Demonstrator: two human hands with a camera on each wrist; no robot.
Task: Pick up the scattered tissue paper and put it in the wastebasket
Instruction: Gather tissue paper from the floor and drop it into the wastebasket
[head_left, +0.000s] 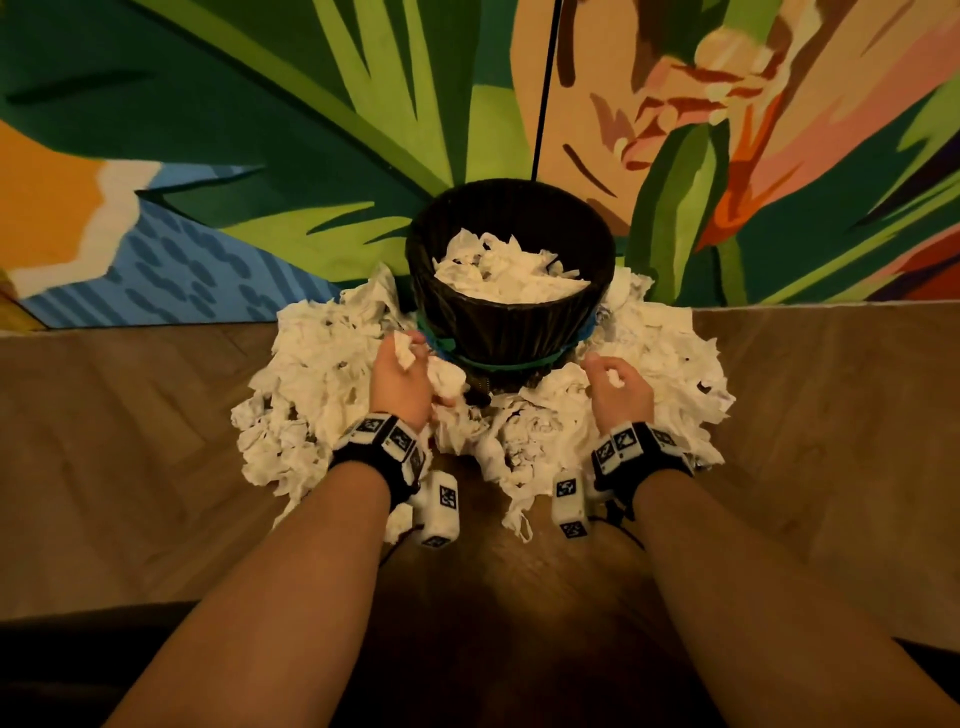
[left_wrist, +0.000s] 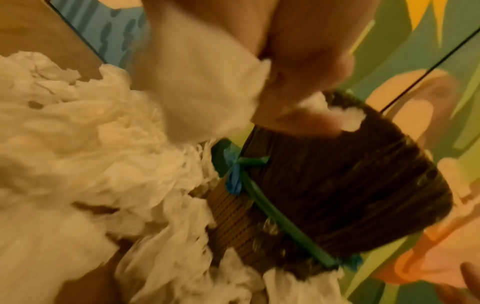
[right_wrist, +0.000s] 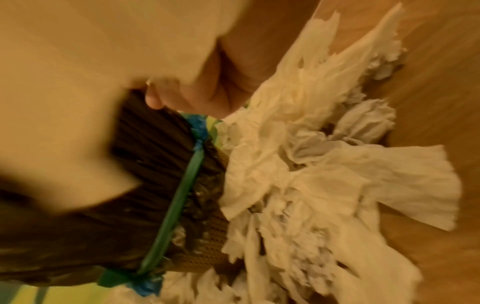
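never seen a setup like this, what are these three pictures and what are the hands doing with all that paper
There is no machine here: a person works with bare hands, wearing bands with small marker blocks and a camera on each wrist. The wide picture comes from a camera on the head, looking down along both arms. The other two, blurred, look along each hand from the wrist.

On the wooden floor stands a dark wastebasket with a green band around it, already partly filled with tissue. More crumpled tissue paper is heaped around its base, against a painted wall.

The left hand holds a wad of tissue in its grip. The right hand pinches a smaller scrap.
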